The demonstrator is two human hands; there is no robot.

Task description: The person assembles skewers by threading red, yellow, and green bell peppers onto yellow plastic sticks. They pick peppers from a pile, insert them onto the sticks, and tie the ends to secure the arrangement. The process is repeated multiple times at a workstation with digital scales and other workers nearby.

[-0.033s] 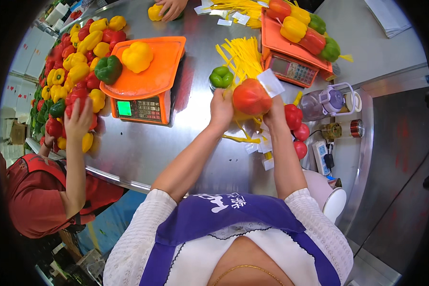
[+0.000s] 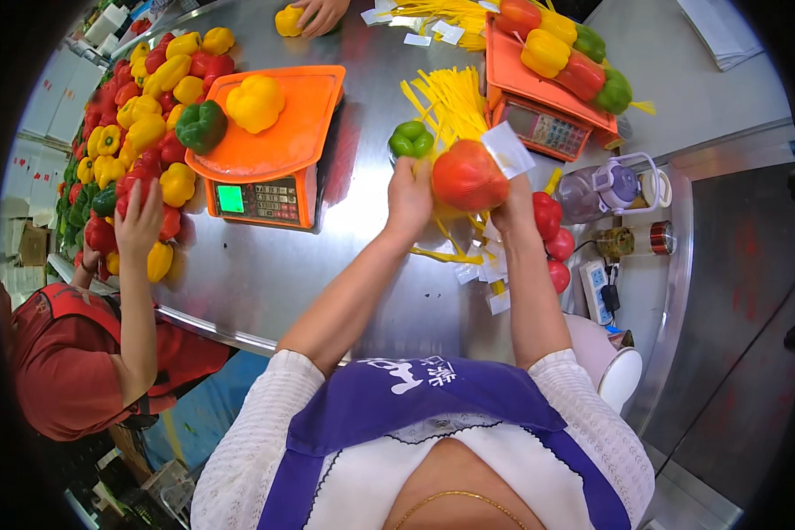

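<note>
Both of my hands are closed around a netted pack of bell peppers, held over the steel table. A large red bell pepper (image 2: 470,176) with fine mesh over it lies between them, and some yellow shows beneath it. My left hand (image 2: 410,196) grips the pack's left side, just below a green bell pepper (image 2: 411,140); whether that one is in the same net I cannot tell. My right hand (image 2: 514,208) is closed at the right end, its fingers partly hidden behind the red pepper. A white tag (image 2: 507,150) sticks out there. Yellow net strips (image 2: 450,102) lie beyond.
An orange scale (image 2: 283,115) at left bears a yellow and a green pepper. Beside it, a co-worker's hand (image 2: 140,216) touches a heap of peppers (image 2: 146,132). Another scale (image 2: 539,124) holds netted peppers. Red balls or peppers (image 2: 556,244), a purple bottle (image 2: 592,190) and a power strip (image 2: 595,291) stand right.
The red pepper and its tag have shifted slightly right with my right hand. At left, the co-worker's hand has moved slightly left and down on the heap.
</note>
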